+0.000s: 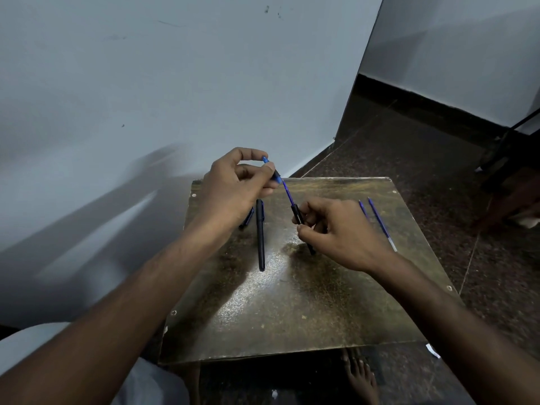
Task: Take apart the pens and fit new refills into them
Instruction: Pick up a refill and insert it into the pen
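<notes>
So I'm looking down at a small gold-brown table shoved up against a pale wall. My left hand is pinched shut on the blue tip section of a pen, held up above the table's far edge. My right hand is closed around the black barrel, which tilts down toward the tabletop. A blue refill runs bare between the two pieces, so the pen is apart but still joined by it.

On the table, a whole black pen lies just left of the barrel, and another dark pen is mostly hidden under my left wrist. Two loose blue refills sit near the right edge, partly behind my right hand. A bare foot shows on the dark floor below.
</notes>
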`<state>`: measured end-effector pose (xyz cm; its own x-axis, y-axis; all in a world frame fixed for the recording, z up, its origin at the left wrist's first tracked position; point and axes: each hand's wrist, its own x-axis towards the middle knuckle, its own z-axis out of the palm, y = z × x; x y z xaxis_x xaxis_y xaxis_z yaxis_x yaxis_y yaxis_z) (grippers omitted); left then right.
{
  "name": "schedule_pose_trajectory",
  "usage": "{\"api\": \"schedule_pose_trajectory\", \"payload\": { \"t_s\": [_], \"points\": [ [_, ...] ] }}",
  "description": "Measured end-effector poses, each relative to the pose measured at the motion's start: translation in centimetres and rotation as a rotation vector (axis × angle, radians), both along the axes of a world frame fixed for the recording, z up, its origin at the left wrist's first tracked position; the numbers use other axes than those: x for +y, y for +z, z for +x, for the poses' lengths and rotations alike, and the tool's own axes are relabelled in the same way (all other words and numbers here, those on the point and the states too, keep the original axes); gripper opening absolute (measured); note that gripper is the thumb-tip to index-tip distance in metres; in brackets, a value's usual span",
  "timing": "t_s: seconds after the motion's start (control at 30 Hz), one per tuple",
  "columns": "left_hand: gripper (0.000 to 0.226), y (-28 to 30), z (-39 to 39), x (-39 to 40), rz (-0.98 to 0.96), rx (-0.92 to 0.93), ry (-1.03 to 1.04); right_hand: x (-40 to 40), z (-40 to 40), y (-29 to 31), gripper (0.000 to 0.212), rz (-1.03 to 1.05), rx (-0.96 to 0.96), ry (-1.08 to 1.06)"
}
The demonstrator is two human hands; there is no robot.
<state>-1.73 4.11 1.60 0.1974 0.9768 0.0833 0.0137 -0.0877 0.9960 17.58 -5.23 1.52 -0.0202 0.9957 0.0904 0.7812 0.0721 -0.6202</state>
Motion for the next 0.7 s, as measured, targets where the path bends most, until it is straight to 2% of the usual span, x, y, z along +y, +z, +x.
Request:
{"api": "schedule_pose_trajectory", "payload": {
  "t_s": [0.33,0.6,0.7],
  "points": [
    [0.019,0.21,-0.15,-0.06,0.021,0.006,0.066,-0.06,-0.05,0.00,0.009,-0.012,-0.026,0.011],
    [0.017,0.30,0.26,-0.99,0.174,0.244,0.050,-0.04,-0.18,-0.07,0.010,0.009,-0.038,0.015],
    [0.019,0.50,0.17,-0.86,0.170,0.235,0.037,-0.04,-0.25,-0.26,0.011,0.033,-0.034,-0.011]
  ]
}}
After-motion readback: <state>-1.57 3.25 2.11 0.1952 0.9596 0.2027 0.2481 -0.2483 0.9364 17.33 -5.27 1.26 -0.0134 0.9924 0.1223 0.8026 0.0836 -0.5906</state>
